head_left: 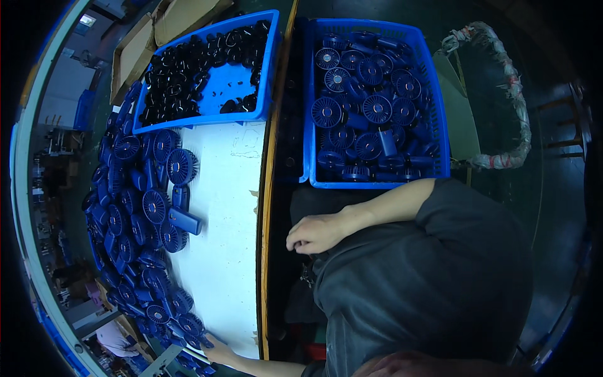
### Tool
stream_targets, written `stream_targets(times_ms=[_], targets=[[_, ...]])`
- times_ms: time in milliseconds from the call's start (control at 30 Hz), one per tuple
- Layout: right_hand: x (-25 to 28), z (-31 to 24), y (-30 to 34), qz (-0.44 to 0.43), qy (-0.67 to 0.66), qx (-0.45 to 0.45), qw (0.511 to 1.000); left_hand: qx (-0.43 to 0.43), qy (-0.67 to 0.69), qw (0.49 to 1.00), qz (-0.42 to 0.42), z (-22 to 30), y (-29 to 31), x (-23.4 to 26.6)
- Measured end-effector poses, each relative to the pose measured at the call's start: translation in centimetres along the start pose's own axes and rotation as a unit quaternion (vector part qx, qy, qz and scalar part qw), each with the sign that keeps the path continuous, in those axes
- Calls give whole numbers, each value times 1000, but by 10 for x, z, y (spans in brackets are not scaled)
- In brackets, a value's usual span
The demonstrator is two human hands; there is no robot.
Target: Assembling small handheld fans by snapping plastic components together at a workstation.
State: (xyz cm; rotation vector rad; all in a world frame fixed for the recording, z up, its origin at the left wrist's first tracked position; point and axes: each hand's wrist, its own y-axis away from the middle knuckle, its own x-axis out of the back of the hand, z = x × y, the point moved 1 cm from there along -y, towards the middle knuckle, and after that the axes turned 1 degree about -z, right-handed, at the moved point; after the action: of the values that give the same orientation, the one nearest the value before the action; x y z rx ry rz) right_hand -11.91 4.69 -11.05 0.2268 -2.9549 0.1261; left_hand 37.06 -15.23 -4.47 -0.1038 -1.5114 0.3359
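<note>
My left hand [218,351] reaches over the white tabletop [220,270] to the lower end of a heap of dark blue handheld fans [125,217]. Its fingers close on the handle of one handheld fan [191,324]; the fingertips are partly hidden. Near my lap, beside the table's wooden edge, my right hand [314,234] hangs with its fingers curled and nothing visible in them. Several fans lie at the heap's inner edge, one with its handle [185,221] sticking out over the white surface.
A blue tray [207,121] of small glossy black parts stands on the table. Beside the table is a blue crate [380,185] full of similar fans. Cardboard boxes [134,58] lie behind the tray. A plastic-wrapped curved bar [519,113] stands past the crate.
</note>
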Motion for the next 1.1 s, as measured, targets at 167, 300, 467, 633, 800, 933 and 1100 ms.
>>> stream_targets(times_ms=[167, 300, 467, 633, 800, 933, 1100], targets=[[-31, -17, -24, -86, 4, 54, 995, -54, 23, 998, -17, 18, -2, -4], [-46, -32, -42, -121, -13, 75, 990, 75, 243, 962, -94, 9, 5, -4], [-60, -50, -52, -104, -131, -31, 985, 157, 740, 647, -93, 142, 107, 15], [-72, -60, -56, -79, -78, -48, 993, 64, 860, 500, -77, 237, 178, 20], [-70, -71, -65, -97, 140, 118, 978, 177, 826, 415, -337, 221, 134, 2], [-33, -105, -92, -148, 338, 113, 923, 34, 879, 213, -424, 265, 154, 26], [119, -130, -155, -221, 377, 35, 899, 62, 860, 290, -416, 264, 162, 30]])
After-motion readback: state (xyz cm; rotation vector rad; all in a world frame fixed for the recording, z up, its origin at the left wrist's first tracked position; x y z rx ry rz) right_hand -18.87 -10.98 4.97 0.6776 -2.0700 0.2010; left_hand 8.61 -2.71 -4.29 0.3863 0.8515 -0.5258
